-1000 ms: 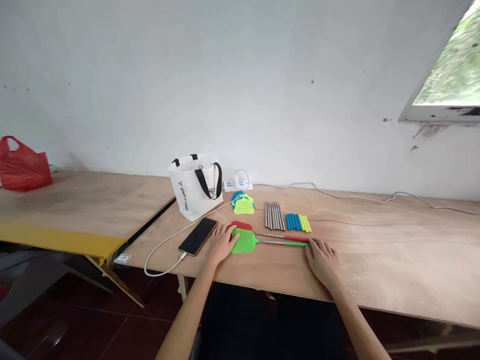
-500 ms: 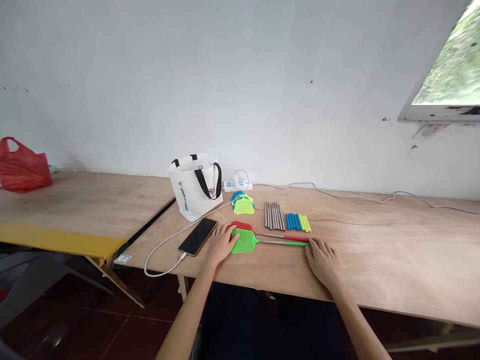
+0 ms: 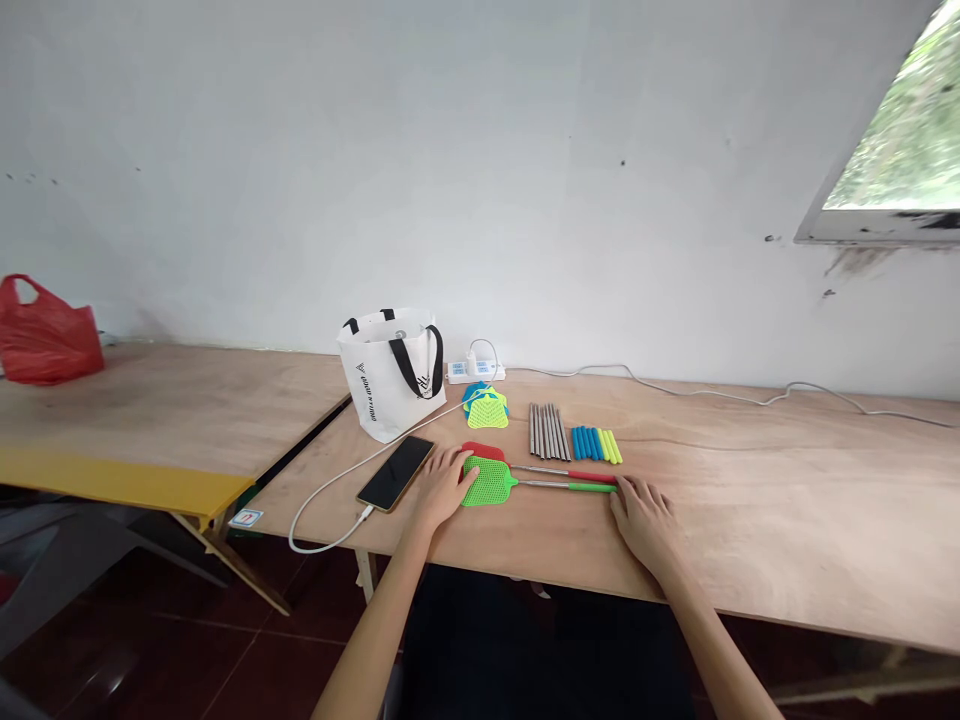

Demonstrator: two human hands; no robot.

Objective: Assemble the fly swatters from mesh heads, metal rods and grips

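Note:
Two assembled fly swatters lie side by side on the wooden table (image 3: 750, 520): a green one (image 3: 491, 481) in front and a red one (image 3: 484, 451) just behind it. My left hand (image 3: 442, 485) rests flat with its fingertips against the swatter heads. My right hand (image 3: 646, 520) lies flat at the handle ends, fingertips touching them. Neither hand grips anything. Behind the swatters are loose green and blue swatter heads (image 3: 486, 406), a row of metal rods (image 3: 549, 431) and a row of blue and yellow-green handle grips (image 3: 597, 445).
A black phone (image 3: 396, 472) on a white cable lies left of my left hand. A white tote bag (image 3: 391, 370) and a power strip (image 3: 475, 371) stand by the wall. A red plastic bag (image 3: 46, 331) sits on the adjoining table at far left.

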